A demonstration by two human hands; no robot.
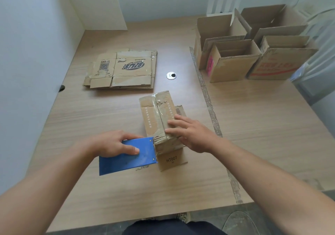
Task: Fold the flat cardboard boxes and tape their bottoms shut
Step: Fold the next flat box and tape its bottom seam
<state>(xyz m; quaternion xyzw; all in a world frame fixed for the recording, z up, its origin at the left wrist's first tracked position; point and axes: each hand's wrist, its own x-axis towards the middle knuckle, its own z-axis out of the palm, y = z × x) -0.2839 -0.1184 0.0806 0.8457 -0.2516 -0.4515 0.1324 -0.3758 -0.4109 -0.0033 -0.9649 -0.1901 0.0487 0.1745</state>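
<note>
Here, the left hand (116,144) grips a blue tape dispenser (126,156) at the near end of the upturned cardboard box (154,115) just to its right, its taped seam running lengthwise away, while the right hand (192,135) presses flat-fingered on top.

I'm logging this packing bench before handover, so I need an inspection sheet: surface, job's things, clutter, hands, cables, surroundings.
Surface: wood-grain table, two tops joined; worn tape residue along the seam.
Job's things: box in the middle, bottom up, flaps closed, tape along its seam; blue tape dispenser at its near edge; stack of flat boxes beyond, to the left; four folded boxes with open tops up, far right.
Clutter: nothing seen.
Hands: left hand grips the tape dispenser; right hand presses on the box with straight fingers.
Cables: nothing seen; the round grommet carries none.
Surroundings: white walls left and behind.
</note>
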